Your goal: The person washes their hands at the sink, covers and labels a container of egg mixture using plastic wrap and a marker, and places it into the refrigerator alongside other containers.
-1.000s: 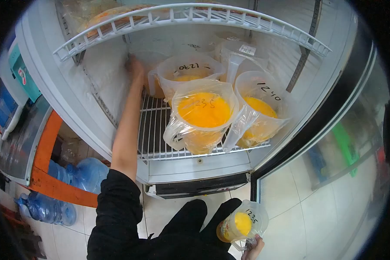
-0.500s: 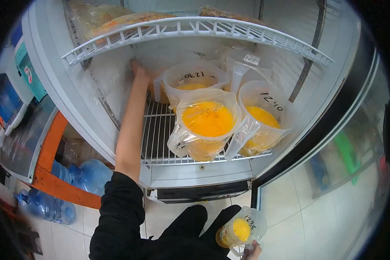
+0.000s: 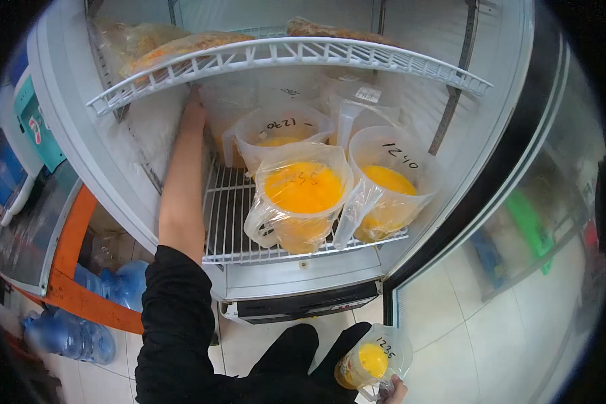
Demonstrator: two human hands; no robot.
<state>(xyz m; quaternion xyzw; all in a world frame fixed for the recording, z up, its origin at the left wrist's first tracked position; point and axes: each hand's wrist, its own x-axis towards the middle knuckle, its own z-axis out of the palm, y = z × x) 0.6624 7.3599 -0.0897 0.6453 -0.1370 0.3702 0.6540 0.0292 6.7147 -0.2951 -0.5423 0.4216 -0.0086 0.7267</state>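
My left arm stretches deep into a fridge. My left hand (image 3: 194, 101) is at the back left, just under the upper shelf, beside a cloudy jug (image 3: 225, 111); its fingers are hidden. Low in view, my right hand (image 3: 394, 390) grips the handle of a clear plastic jug (image 3: 392, 350) marked 1235, with yellow-orange liquid inside. On the lower shelf stand a wrapped jug (image 3: 303, 192) marked 1235, a jug (image 3: 390, 185) marked 1240 and one (image 3: 276, 138) marked 1270, all holding yellow-orange liquid. Another jug (image 3: 363, 108) with a white label stands behind.
Above my left hand runs the white wire upper shelf (image 3: 303, 50), bearing bagged food (image 3: 188, 50). The fridge door (image 3: 478, 269) stands open at the right. At the left are an orange frame (image 3: 74, 236) and large blue water bottles (image 3: 81, 337) on the tiled floor.
The view has shifted slightly, so the fridge and jugs appear a little further left. My left hand remains at the back left; my right hand still holds its jug.
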